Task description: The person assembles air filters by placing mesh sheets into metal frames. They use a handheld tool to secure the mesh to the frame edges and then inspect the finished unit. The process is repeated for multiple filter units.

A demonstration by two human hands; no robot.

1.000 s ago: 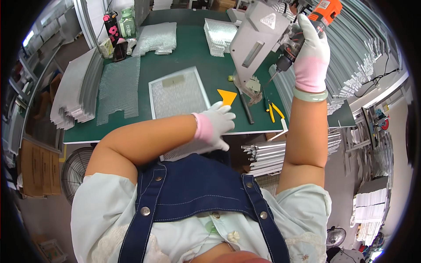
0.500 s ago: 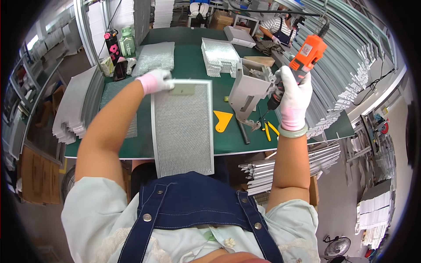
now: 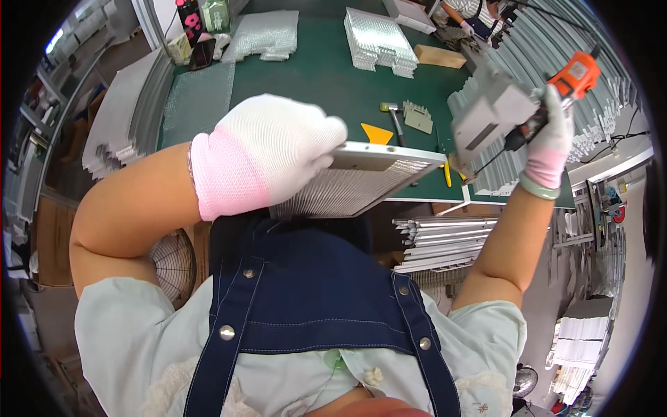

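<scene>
My left hand point(image 3: 278, 149), in a white and pink glove, is closed on the top edge of a silver-framed mesh panel point(image 3: 347, 186), tilted in front of my lap. Over on the right, my right hand point(image 3: 551, 132) is wrapped round an orange and black electric screwdriver point(image 3: 577, 75), its thin bit slanting down to the left. Right beside the screwdriver is a blurred grey housing point(image 3: 486, 111); whether it touches my hand I cannot tell. On the table between the hands are a yellow scraper point(image 3: 376, 133), a hammer point(image 3: 396, 119) and yellow-handled pliers point(image 3: 446, 172).
Bubble-wrapped stacks point(image 3: 379, 42) lie on the green table point(image 3: 313, 87), with a wooden block point(image 3: 440, 57) and grey-green plates point(image 3: 417, 117). Grey panels point(image 3: 128, 104) are piled at the left; long metal profiles point(image 3: 590, 97) at the right. A person point(image 3: 476, 15) sits at the far right.
My left hand has raised the mesh panel toward me and tipped it. The right hand with the screwdriver has moved right; the grey housing has shifted right too, exposing grey-green plates. The view has tilted down.
</scene>
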